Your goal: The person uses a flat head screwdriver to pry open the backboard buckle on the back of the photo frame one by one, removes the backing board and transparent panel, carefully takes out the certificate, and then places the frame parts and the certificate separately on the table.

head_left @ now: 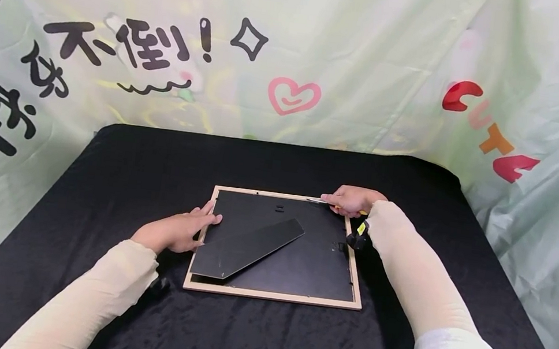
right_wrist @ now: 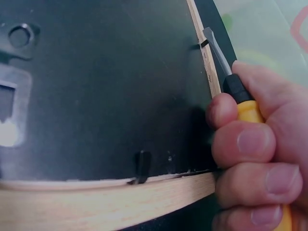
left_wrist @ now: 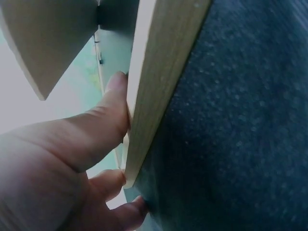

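Frame (head_left: 272, 296) lies back-up on black cloth (head_left: 259, 341), so its tabs are reachable. Left hand (head_left: 175, 233) is spread, fingers uncurled against the left rail, probably to steady it. Right hand (head_left: 352, 200) grips the screwdriver (right_wrist: 249, 111), flat tip at a far-rail tab (right_wrist: 204, 44), likely for leverage; can't tell if they touch. Stand (head_left: 249, 249) tilts off the board (head_left: 294, 269).

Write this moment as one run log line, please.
left hand: rests on picture frame | right hand: grips flat-head screwdriver | tip: near black tab
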A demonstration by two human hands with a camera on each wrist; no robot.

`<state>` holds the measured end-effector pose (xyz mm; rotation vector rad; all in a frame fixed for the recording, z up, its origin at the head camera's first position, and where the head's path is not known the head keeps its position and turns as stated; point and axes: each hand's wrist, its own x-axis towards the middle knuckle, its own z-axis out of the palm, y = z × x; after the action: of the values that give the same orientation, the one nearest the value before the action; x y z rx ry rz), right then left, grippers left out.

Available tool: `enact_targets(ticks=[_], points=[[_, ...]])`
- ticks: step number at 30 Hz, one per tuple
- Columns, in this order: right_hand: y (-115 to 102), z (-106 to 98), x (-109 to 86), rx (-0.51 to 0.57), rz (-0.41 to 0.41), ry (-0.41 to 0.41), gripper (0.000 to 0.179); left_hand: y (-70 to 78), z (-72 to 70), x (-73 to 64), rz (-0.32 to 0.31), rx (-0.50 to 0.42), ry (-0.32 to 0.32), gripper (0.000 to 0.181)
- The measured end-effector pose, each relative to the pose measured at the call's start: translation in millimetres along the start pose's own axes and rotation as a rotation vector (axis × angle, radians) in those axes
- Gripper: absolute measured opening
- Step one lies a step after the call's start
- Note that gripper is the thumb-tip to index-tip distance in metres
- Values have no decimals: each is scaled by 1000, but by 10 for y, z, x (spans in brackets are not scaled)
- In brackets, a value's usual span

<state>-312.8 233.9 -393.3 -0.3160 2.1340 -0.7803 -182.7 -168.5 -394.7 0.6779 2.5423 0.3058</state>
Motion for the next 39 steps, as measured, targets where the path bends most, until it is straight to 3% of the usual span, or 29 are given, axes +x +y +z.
enact_targets(ticks=[15, 22, 26, 31, 39], points=[[-32, 9, -15, 1, -15, 49, 55, -4, -47, -12, 25, 17, 2, 63], [-87, 34, -46, 24, 40, -3, 52, -19, -26, -20, 28, -9, -8, 63], [-105, 63, -114, 113, 59, 11, 51, -15, -22, -6, 34, -5, -3, 64], [-71, 133, -188, 278, 18, 51, 48, 0, -35, -8, 24, -2, -13, 64], [-37, 303, -339, 408, -30, 130, 41, -12, -6, 3, 3, -11, -13, 65]])
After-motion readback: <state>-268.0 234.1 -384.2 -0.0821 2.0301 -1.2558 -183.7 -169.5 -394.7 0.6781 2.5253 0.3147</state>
